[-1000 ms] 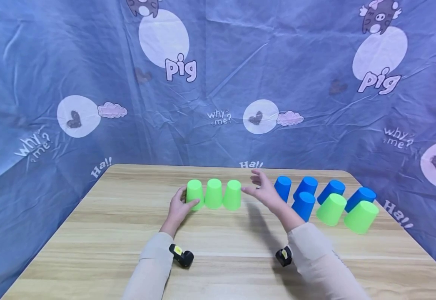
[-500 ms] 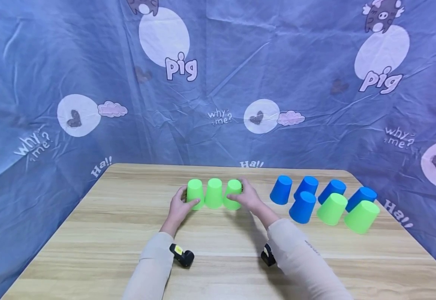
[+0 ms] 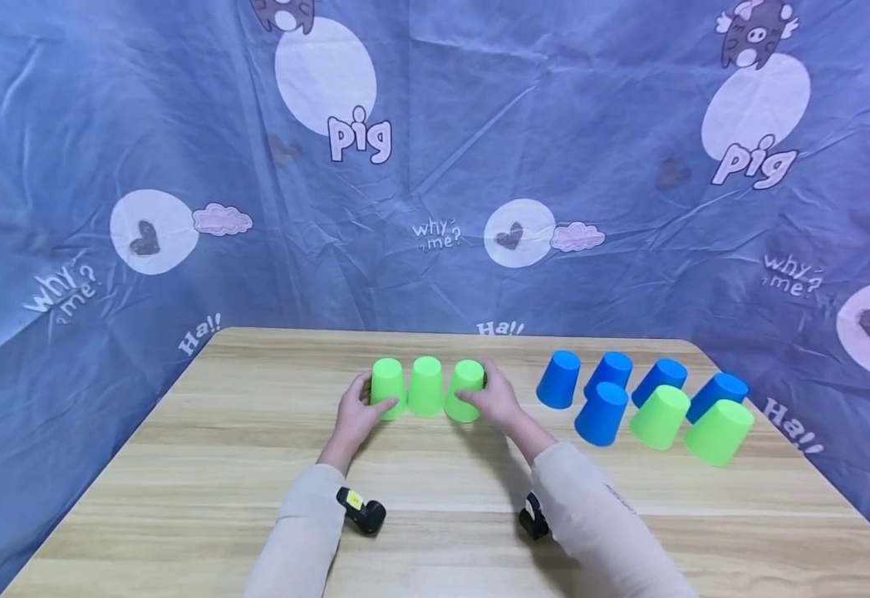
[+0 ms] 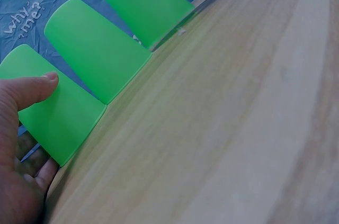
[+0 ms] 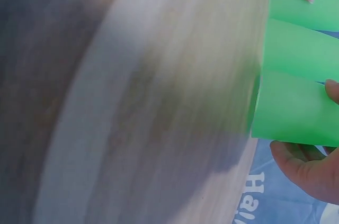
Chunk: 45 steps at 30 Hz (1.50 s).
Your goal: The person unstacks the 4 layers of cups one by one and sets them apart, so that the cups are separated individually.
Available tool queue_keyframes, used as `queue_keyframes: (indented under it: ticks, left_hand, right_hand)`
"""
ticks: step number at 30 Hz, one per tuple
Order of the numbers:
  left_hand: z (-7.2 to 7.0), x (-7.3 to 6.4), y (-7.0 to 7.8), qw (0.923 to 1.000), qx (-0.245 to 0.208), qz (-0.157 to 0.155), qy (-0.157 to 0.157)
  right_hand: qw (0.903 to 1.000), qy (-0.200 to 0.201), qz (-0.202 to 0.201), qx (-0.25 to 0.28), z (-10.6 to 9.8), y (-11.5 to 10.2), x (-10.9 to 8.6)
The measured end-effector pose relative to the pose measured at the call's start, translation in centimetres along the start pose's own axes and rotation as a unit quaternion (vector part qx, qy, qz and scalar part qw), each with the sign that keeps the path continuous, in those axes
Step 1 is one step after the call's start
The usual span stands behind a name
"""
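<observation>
Three upside-down green cups stand in a row near the middle of the wooden table. My left hand (image 3: 356, 413) grips the left green cup (image 3: 387, 382), thumb across its front and fingers behind. Between the hands is the middle green cup (image 3: 425, 387), touched by neither. The right green cup (image 3: 462, 406) is held by my right hand (image 3: 499, 400), its thumb in front and the other fingers round the far side. In the left wrist view, the thumb of the left hand (image 4: 21, 94) lies on its cup. The right wrist view cuts off part of the right hand (image 5: 310, 168).
On the right stand several upside-down blue cups (image 3: 558, 380), with two more green cups (image 3: 661, 418) near them. A blue patterned cloth (image 3: 435, 274) hangs behind the wooden table (image 3: 435, 515). Each wrist wears a small black camera (image 3: 363, 512).
My right hand has moved left from beside the blue cups and taken hold of the right green cup. That cup has shifted slightly toward me. The left hand has stayed in place.
</observation>
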<state>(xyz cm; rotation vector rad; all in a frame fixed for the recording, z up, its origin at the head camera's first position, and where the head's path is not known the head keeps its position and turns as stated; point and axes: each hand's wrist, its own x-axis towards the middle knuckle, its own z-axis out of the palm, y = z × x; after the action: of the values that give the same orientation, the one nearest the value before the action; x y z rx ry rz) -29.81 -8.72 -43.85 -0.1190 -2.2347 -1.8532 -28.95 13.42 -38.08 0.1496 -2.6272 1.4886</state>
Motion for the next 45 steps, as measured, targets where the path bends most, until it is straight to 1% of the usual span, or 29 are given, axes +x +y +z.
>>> queue_keyframes:
  ticks: [5, 12, 15, 21, 24, 28, 32, 37, 45]
  left_hand:
    - [-0.1, -0.1, 0.3, 1.0, -0.002, 0.0, 0.0]
    - [-0.1, -0.2, 0.4, 1.0, -0.004, 0.006, -0.005]
    - [-0.1, -0.3, 0.3, 0.9999, -0.008, 0.008, -0.005]
    - [0.1, -0.3, 0.3, 1.0, -0.01, 0.0, -0.002]
    - [0.1, -0.3, 0.3, 0.9999, -0.01, 0.0, -0.003]
    - [0.0, -0.3, 0.3, 0.9999, -0.013, -0.004, -0.004]
    - [-0.1, -0.1, 0.2, 0.9999, -0.012, 0.0, -0.004]
    - [-0.1, 0.0, 0.1, 1.0, -0.008, -0.002, -0.003]
    - [-0.1, -0.2, 0.0, 0.9999, -0.013, 0.001, -0.006]
  right_hand:
    - [1.0, 0.007, 0.0, 0.003, -1.2, -0.4, -0.6]
    - [0.9997, 0.005, 0.02, -0.011, -3.7, -0.5, -0.9]
    - [0.9997, 0.003, 0.016, -0.017, -4.7, -0.3, -1.0]
    - [0.9995, 0.015, 0.017, -0.022, -6.3, 0.5, -1.0]
    - [0.9995, 0.016, 0.015, -0.021, -7.0, 0.9, -1.4]
    - [0.9991, 0.011, 0.014, -0.037, -8.0, 1.6, -2.1]
    - [0.9986, 0.002, 0.016, -0.049, -8.9, 2.2, -2.7]
    - [0.9981, -0.001, 0.016, -0.059, -9.6, 3.0, -3.2]
    - [0.9967, 0.002, 0.024, -0.078, -9.5, 4.0, -3.8]
